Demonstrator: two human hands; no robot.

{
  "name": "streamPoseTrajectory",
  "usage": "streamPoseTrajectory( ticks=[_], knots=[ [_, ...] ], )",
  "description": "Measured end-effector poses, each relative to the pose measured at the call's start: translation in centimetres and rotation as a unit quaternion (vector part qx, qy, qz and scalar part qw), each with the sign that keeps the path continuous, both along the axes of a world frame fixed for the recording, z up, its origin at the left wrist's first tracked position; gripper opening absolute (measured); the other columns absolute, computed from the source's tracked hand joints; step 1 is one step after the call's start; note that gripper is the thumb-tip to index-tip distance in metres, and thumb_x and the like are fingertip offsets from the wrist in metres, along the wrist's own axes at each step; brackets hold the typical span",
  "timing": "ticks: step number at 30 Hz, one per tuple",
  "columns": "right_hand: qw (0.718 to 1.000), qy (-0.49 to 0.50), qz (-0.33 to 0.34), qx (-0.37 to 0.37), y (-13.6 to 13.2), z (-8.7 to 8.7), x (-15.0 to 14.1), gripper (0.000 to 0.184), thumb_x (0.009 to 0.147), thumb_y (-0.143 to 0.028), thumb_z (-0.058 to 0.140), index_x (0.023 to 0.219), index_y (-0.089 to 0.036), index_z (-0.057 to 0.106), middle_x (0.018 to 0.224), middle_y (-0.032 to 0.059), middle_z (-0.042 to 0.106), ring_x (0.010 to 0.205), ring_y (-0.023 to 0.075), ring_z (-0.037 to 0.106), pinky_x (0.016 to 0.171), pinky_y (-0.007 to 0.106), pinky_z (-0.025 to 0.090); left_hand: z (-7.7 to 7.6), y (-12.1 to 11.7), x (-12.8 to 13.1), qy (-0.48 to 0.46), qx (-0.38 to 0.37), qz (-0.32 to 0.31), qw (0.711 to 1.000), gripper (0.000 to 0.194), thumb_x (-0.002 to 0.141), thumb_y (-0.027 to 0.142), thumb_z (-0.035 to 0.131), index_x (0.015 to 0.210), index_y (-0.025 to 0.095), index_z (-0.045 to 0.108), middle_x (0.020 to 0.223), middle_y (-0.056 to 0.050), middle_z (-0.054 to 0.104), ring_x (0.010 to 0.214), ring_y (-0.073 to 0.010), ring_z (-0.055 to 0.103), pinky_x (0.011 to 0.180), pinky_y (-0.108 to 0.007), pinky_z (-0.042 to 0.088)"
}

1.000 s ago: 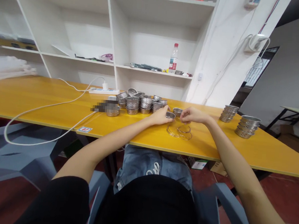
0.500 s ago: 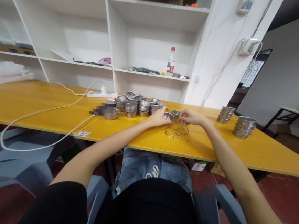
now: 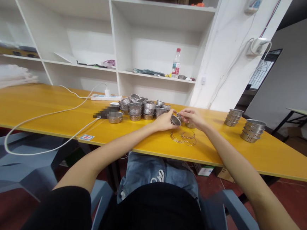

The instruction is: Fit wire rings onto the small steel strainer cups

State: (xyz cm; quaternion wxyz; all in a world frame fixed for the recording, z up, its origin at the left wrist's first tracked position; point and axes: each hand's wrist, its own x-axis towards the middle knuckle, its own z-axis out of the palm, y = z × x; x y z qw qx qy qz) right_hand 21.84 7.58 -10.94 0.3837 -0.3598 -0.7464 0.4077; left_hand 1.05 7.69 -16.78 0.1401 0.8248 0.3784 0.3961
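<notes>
My left hand [image 3: 165, 120] is closed around a small perforated metal cup [image 3: 175, 121], tipped so its mouth faces right. My right hand [image 3: 193, 117] sits right beside it with the fingers pinched at the cup's rim; what they pinch is too small to make out. Another small cup [image 3: 190, 125] stands on the yellow table [image 3: 37, 109] under my right hand. Several thin wire rings [image 3: 183, 137] lie on the table just in front of both hands. A heap of the same metal cups [image 3: 142, 107] is piled just left of my left hand.
Two stacks of metal cups [image 3: 234, 117] [image 3: 253, 130] stand at the right. A white power strip [image 3: 105, 97] with a long cable [image 3: 49, 113] lies at the left. White shelves [image 3: 159, 41] with a bottle [image 3: 176, 63] stand behind. Grey chairs [image 3: 14, 164] sit below.
My left hand has lifted and tilted the cup it holds. My right hand has moved in closer to the cup's rim. The view has shifted slightly.
</notes>
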Motion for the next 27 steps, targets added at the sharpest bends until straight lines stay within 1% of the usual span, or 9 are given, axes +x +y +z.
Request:
streamPoseTrajectory(
  ticks=[3,7,16,25,27],
  knots=[
    [0.999,0.037,0.009,-0.025,0.5,-0.9,-0.2,0.042,0.070,-0.051,0.090,0.083,-0.016,0.069,0.060,-0.0006,0.053,0.057,0.0109,0.045,0.053,0.024,0.032,-0.2,0.2,0.0,-0.011,-0.001,-0.017,1.000,0.086,0.071,0.054,0.086,0.139,0.018,0.048,0.116,-0.012,0.076,0.107,-0.0335,0.073,0.094,-0.043,0.056],
    [0.998,0.050,-0.001,-0.030,1.1,-1.4,-0.2,0.040,0.068,-0.049,0.091,0.079,-0.017,0.071,0.058,0.0004,0.053,0.057,0.0116,0.042,0.052,0.025,0.029,-0.2,0.1,0.0,-0.014,-0.004,-0.028,1.000,0.084,0.072,0.052,0.085,0.139,0.017,0.049,0.115,-0.012,0.076,0.106,-0.0327,0.073,0.094,-0.042,0.056],
    [0.998,0.062,-0.001,-0.027,1.3,-1.6,-0.1,0.047,0.062,-0.053,0.095,0.079,-0.016,0.072,0.060,-0.0001,0.053,0.059,0.0109,0.043,0.056,0.025,0.031,0.1,-0.1,0.0,0.000,-0.005,-0.013,1.000,0.080,0.073,0.049,0.084,0.138,0.017,0.049,0.114,-0.013,0.075,0.105,-0.0335,0.073,0.091,-0.041,0.056],
    [1.000,0.023,-0.018,0.009,0.8,-1.5,-0.4,0.052,0.067,-0.062,0.088,0.087,-0.017,0.070,0.062,-0.0012,0.053,0.057,0.0117,0.041,0.052,0.026,0.027,0.0,0.0,0.0,-0.007,0.004,-0.027,1.000,0.078,0.073,0.050,0.084,0.135,0.017,0.051,0.113,-0.013,0.074,0.103,-0.0321,0.073,0.090,-0.040,0.056],
    [0.999,0.023,-0.016,0.016,0.7,-1.4,-0.4,0.053,0.066,-0.062,0.089,0.086,-0.017,0.070,0.062,-0.0013,0.052,0.058,0.0118,0.041,0.052,0.026,0.027,0.0,0.0,0.0,-0.006,0.006,-0.026,1.000,0.079,0.074,0.052,0.084,0.136,0.016,0.051,0.113,-0.013,0.074,0.103,-0.0324,0.073,0.090,-0.040,0.056]
  ],
)
